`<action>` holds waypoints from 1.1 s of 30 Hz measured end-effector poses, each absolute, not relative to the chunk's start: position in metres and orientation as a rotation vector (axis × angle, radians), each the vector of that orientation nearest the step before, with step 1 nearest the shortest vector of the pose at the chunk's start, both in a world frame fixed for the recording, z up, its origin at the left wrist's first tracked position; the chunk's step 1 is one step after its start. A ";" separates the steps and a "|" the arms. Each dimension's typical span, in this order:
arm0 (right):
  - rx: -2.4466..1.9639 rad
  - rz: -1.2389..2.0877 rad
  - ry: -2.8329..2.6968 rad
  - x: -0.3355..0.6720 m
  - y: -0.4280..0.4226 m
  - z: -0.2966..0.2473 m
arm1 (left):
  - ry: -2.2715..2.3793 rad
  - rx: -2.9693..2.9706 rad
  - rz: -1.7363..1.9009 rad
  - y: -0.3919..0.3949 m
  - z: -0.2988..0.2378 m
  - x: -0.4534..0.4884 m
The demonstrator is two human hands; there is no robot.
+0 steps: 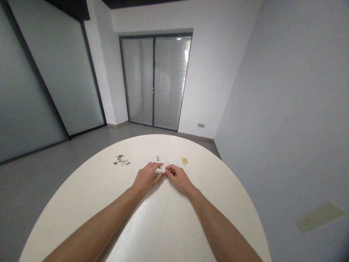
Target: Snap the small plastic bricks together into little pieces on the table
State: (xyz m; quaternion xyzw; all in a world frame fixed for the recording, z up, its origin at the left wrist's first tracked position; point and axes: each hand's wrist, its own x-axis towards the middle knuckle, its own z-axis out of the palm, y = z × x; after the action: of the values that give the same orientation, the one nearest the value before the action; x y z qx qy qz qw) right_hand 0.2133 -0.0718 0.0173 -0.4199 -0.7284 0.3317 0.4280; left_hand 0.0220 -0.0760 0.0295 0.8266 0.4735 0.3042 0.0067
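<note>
head view: left hand (148,178) and right hand (178,179) meet above a round white table (81,203), fingers pinched narrow on a small white piece (163,169), thin-looking, apparently held from 2 sides to steady it. small grey and tan parts (121,160) lie well left; tan strips (184,161) lie just ahead.

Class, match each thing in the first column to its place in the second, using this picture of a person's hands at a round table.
Things:
1. left hand
2. tan pieces
3. mixed pile
4. white square

Places:
A. just beyond the right hand
B. touching the small white piece
C. leftmost of the parts on the table
D. right of the white square

Right pairs: 1-B, 2-D, 3-C, 4-A
</note>
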 end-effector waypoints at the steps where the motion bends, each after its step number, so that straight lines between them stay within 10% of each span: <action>1: -1.046 0.828 -1.823 0.213 -0.072 0.018 | 1.482 2.582 0.946 -0.076 0.030 0.022; 33: -1.086 0.786 -1.871 0.211 -0.079 0.029 | 1.536 2.616 0.709 -0.074 0.033 0.022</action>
State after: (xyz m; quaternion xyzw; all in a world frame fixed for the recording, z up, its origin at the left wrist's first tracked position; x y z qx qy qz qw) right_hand 0.2108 -0.0787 0.0288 -0.4308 -0.7423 0.3118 0.4076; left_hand 0.0224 -0.0745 0.0333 0.8397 0.4929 0.2275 0.0132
